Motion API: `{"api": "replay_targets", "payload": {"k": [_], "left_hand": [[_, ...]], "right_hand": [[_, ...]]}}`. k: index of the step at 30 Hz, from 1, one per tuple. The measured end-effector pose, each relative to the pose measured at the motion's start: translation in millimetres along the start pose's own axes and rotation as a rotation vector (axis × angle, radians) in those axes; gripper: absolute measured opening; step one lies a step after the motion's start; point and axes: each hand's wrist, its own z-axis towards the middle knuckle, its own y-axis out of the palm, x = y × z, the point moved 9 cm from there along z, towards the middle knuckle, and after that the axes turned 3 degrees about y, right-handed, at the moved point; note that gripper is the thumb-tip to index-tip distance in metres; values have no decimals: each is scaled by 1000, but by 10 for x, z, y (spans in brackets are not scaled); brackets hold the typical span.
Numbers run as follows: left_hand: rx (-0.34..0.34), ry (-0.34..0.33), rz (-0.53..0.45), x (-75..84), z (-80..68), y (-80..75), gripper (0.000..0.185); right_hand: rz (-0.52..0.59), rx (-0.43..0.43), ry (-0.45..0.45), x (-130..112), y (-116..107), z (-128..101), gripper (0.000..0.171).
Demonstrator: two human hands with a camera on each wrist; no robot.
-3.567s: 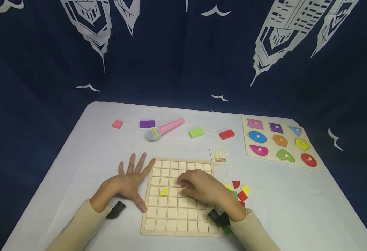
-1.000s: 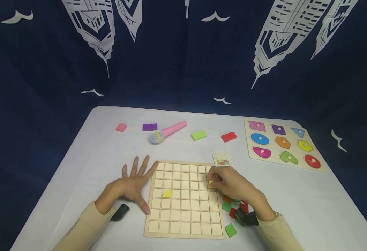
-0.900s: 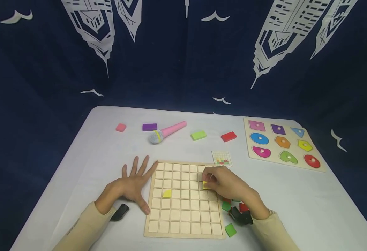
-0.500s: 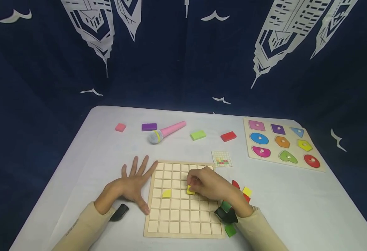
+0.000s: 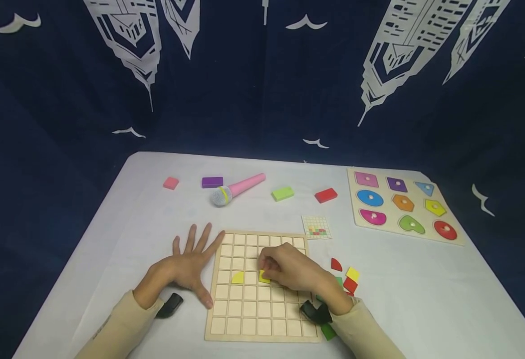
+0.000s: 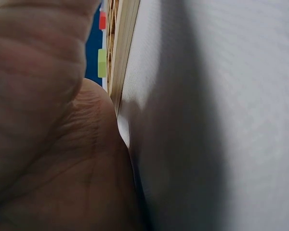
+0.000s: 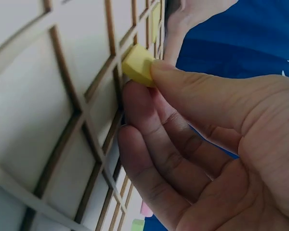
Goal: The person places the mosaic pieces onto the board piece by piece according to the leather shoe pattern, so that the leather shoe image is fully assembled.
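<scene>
A wooden grid board [image 5: 262, 319] lies on the white table in front of me. My right hand [image 5: 285, 269] pinches a small yellow square tile [image 5: 264, 276] low over a middle cell; the right wrist view shows the yellow tile [image 7: 138, 65] between thumb and fingers against the grid board [image 7: 53, 120]. A yellow quarter-round tile [image 5: 237, 277] sits in a cell two columns to the left. My left hand [image 5: 186, 264] lies flat with fingers spread on the table, touching the board's left edge. In the left wrist view the left palm [image 6: 48, 144] presses beside the board's edge [image 6: 123, 53].
Loose red, yellow and green tiles [image 5: 345, 279] lie right of the board. A small pattern card [image 5: 317, 227], a pink toy microphone [image 5: 235, 188], pink [image 5: 170, 183], purple [image 5: 211, 182], green [image 5: 282, 193] and red [image 5: 326, 195] blocks, and a shape puzzle [image 5: 401, 207] lie farther back.
My right hand carried a yellow square tile from the board's right side leftward to a middle cell. The left hand stayed flat in place.
</scene>
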Motion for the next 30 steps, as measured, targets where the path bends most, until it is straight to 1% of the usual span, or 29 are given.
{"api": "replay_targets", "payload": {"k": [5, 11, 21, 26, 30], "left_hand": [[-2, 10, -9, 3, 21, 18, 161], [0, 15, -36, -8, 12, 32, 162], [2, 6, -13, -29, 4, 40, 162], [2, 11, -15, -25, 13, 29, 161], [3, 8, -19, -20, 8, 12, 161]], "right_hand": [[-13, 4, 11, 13, 9, -13, 11], [-30, -11, 12, 17, 48, -9, 11], [-73, -15, 21, 11, 61, -1, 11], [-96, -12, 52, 37, 41, -11, 10], [-95, -9, 72, 73, -14, -77, 11]]}}
